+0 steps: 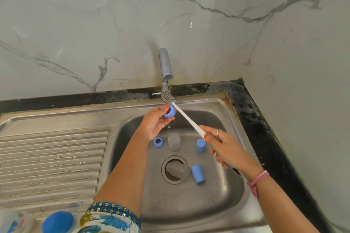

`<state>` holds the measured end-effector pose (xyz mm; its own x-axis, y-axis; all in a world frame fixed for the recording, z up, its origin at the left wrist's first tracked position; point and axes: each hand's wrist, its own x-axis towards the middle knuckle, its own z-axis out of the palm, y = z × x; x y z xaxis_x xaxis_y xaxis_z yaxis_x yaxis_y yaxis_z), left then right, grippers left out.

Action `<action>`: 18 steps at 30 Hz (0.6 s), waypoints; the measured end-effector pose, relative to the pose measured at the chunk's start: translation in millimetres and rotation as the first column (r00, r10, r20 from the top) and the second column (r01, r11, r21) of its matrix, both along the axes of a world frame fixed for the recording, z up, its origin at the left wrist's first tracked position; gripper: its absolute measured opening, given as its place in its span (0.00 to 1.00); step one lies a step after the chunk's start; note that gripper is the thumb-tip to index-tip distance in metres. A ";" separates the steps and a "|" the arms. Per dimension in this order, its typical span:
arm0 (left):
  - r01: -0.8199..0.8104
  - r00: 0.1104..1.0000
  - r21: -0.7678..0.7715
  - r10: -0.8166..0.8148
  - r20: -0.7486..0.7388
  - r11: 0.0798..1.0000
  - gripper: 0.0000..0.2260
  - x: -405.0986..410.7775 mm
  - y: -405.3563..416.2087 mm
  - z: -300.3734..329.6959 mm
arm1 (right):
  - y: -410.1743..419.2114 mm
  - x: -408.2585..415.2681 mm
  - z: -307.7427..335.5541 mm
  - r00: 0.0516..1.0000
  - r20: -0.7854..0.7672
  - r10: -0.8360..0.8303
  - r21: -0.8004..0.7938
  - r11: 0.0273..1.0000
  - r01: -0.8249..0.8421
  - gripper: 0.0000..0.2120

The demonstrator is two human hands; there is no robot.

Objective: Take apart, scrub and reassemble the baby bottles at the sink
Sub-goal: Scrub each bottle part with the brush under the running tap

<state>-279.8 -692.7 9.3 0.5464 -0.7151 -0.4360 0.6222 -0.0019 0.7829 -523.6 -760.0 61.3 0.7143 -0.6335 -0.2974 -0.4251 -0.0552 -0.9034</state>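
My left hand (154,121) holds a blue bottle ring (169,112) over the sink basin, below the tap. My right hand (225,147) grips the white handle of a bottle brush (187,118); its grey bristle head (167,98) sits just above the ring. In the basin lie another blue ring (158,142), a clear bottle body (174,141), and two blue caps, one upright (200,145) and one on its side (198,174). A second clear bottle (178,171) lies over the drain.
The chrome tap (166,66) stands at the back of the steel sink (233,204). A ribbed drainboard (51,161) lies to the left. A blue-capped bottle (57,222) stands at the bottom left. Dark counter (265,138) borders the right side.
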 end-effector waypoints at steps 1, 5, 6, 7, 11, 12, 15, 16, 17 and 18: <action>-0.030 0.999 -0.018 0.030 -0.019 0.999 0.06 1.5 -0.6 0.1 | 3.4 -1.7 -2.2 1.000 0.003 -0.014 0.000 1.000 0.014 0.14; -0.154 0.986 -0.075 0.148 -0.079 0.985 0.05 4.9 -2.3 0.2 | 17.9 -11.0 -12.6 0.999 0.011 -0.041 0.000 0.999 0.041 0.16; -0.137 0.989 -0.083 0.132 -0.071 0.987 0.05 3.7 -2.6 0.8 | 19.0 -12.7 -13.7 0.999 0.005 -0.042 -0.006 0.999 0.042 0.16; -0.099 0.994 -0.082 0.095 -0.053 0.992 0.06 2.2 -2.9 1.0 | 18.4 -13.6 -14.0 0.999 0.000 -0.045 -0.010 0.999 0.045 0.16; 0.080 0.997 -0.019 -0.080 0.009 0.997 0.08 -2.9 -3.8 2.6 | 4.9 -13.7 -11.5 0.999 -0.024 -0.040 -0.024 0.999 0.040 0.15; 0.091 0.996 -0.010 -0.091 0.008 0.996 0.08 -2.6 -4.8 5.3 | 1.7 -13.0 -11.0 0.999 -0.021 -0.039 -0.026 0.999 0.038 0.15; 0.048 0.999 0.007 -0.047 -0.006 0.999 0.07 -0.7 -9.0 11.2 | 2.1 -11.0 -13.8 0.999 -0.003 -0.047 -0.046 0.998 0.047 0.16; -0.012 0.999 0.000 0.012 -0.035 1.000 0.06 0.1 -9.8 12.3 | 5.0 -10.6 -16.0 0.999 -0.002 -0.043 -0.061 0.997 0.043 0.16; -0.080 0.994 -0.007 0.080 -0.075 0.997 0.06 0.4 -10.9 12.0 | 8.3 -11.5 -18.7 1.000 -0.006 -0.030 -0.086 0.996 0.029 0.16; -0.134 0.985 -0.007 0.133 -0.107 0.991 0.06 0.3 -11.8 10.5 | 11.2 -13.9 -21.2 1.000 -0.013 -0.014 -0.118 0.993 0.012 0.16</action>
<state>-279.5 -704.6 19.8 0.5883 -0.6457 -0.4868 0.6959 0.0976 0.7115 -537.5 -748.8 40.0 0.7022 -0.6739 -0.2297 -0.4390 -0.1559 -0.8848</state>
